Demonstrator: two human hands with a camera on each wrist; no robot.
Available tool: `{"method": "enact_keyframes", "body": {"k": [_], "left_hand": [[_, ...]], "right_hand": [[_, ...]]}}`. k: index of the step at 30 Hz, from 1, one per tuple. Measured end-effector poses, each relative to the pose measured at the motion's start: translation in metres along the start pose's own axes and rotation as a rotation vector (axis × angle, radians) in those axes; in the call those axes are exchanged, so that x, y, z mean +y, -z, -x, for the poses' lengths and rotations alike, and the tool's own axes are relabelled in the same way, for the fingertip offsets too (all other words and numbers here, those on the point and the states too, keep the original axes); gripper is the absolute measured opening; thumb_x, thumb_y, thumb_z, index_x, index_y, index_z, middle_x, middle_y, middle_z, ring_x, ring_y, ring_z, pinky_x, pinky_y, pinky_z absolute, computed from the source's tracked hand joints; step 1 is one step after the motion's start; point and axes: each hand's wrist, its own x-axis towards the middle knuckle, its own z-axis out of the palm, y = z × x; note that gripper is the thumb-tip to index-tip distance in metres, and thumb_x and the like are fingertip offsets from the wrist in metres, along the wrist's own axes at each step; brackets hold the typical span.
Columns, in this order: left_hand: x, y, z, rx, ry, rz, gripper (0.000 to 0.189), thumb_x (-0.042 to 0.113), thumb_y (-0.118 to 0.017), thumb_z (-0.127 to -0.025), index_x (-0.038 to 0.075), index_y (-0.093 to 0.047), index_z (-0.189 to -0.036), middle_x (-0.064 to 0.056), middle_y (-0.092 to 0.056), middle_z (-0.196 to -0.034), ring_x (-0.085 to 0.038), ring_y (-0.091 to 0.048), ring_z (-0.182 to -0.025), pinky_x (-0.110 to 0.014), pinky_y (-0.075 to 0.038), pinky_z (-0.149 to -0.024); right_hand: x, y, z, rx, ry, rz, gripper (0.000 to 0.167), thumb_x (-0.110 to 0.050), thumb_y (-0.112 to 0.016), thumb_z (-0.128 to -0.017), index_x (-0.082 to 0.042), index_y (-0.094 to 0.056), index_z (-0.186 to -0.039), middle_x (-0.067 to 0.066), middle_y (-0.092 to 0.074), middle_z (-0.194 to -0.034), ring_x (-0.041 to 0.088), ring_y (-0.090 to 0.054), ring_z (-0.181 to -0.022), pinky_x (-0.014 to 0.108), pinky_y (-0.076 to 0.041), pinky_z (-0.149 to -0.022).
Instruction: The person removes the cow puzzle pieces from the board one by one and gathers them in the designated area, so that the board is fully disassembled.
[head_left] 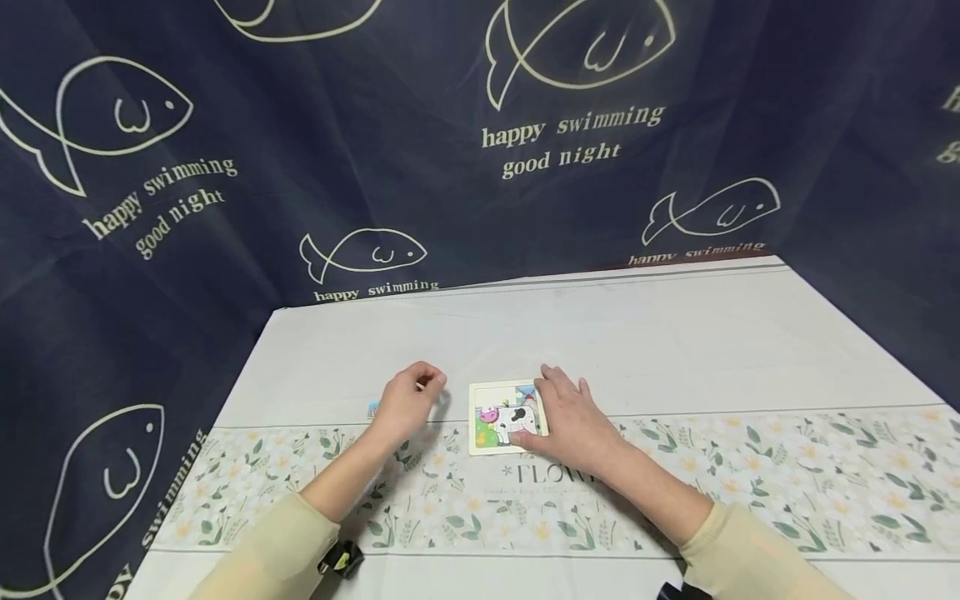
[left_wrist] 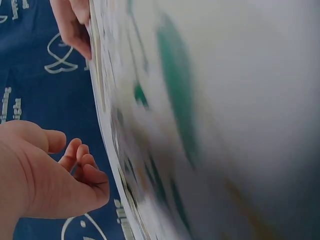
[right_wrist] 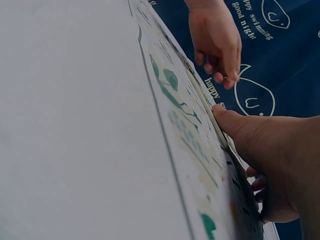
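A small puzzle board with a pale frame lies on the table, its picture showing a spotted cow with a pink muzzle. Part of its upper left is bare and pale. My right hand grips the board's right side, thumb over the near edge and fingers at the far corner; the thumb lies along the board's edge in the right wrist view. Left of the board, my left hand is raised with curled fingers and thumb close together. A pale sliver shows between them; I cannot tell whether it is a held piece.
A small blue puzzle piece lies partly hidden beside my left wrist. The white tablecloth has a flowered band across it. A dark blue curtain with fish drawings hangs behind and at both sides.
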Motion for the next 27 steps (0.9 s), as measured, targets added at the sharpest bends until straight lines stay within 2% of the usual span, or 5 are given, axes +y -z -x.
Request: {"method": "enact_keyframes", "body": {"k": [7,10,13,21,27], "left_hand": [[0.019,-0.029,-0.005,-0.131,-0.009,-0.026,0.017,0.023,-0.059,-0.104,0.008,-0.068,-0.103,-0.002,-0.062,-0.089,-0.018,-0.055,-0.08,-0.033,-0.047,-0.071],[0.026,-0.041,-0.007,-0.164,-0.023,-0.035,0.017,0.024,-0.062,-0.102,0.009,-0.069,-0.1,-0.001,-0.062,-0.087,-0.017,-0.055,-0.079,-0.033,-0.047,-0.071],[0.032,-0.05,-0.008,-0.173,-0.043,-0.042,0.016,0.023,-0.065,-0.101,0.008,-0.069,-0.098,0.0,-0.062,-0.085,-0.016,-0.056,-0.077,-0.033,-0.048,-0.071],[0.046,-0.066,-0.01,-0.179,0.023,-0.075,0.012,0.017,-0.067,-0.099,0.006,-0.071,-0.097,-0.001,-0.063,-0.079,-0.012,-0.061,-0.064,-0.027,-0.052,-0.058],[0.053,-0.071,-0.01,-0.165,0.069,-0.078,0.009,0.009,-0.067,-0.098,0.004,-0.074,-0.101,-0.002,-0.066,-0.088,-0.015,-0.063,-0.082,-0.034,-0.055,-0.077]], "right_hand": [[0.0,-0.001,-0.001,-0.014,-0.01,0.016,0.092,-0.057,-0.074,-0.086,0.009,-0.045,-0.144,0.026,-0.033,-0.157,0.04,-0.027,-0.148,0.063,-0.02,-0.116],[0.0,-0.001,-0.001,-0.013,-0.009,0.021,0.092,-0.057,-0.073,-0.087,0.008,-0.045,-0.144,0.025,-0.033,-0.157,0.04,-0.027,-0.148,0.063,-0.02,-0.115],[0.0,-0.002,0.0,-0.017,-0.008,0.026,0.092,-0.058,-0.073,-0.087,0.008,-0.045,-0.144,0.025,-0.033,-0.157,0.039,-0.027,-0.148,0.064,-0.021,-0.115],[0.0,-0.002,0.0,-0.025,-0.009,0.039,0.092,-0.059,-0.071,-0.087,0.008,-0.045,-0.145,0.024,-0.033,-0.158,0.038,-0.027,-0.148,0.064,-0.022,-0.114],[0.0,0.0,0.0,-0.027,-0.011,0.042,0.092,-0.059,-0.071,-0.087,0.008,-0.044,-0.145,0.025,-0.032,-0.158,0.039,-0.027,-0.148,0.065,-0.021,-0.114]]}}
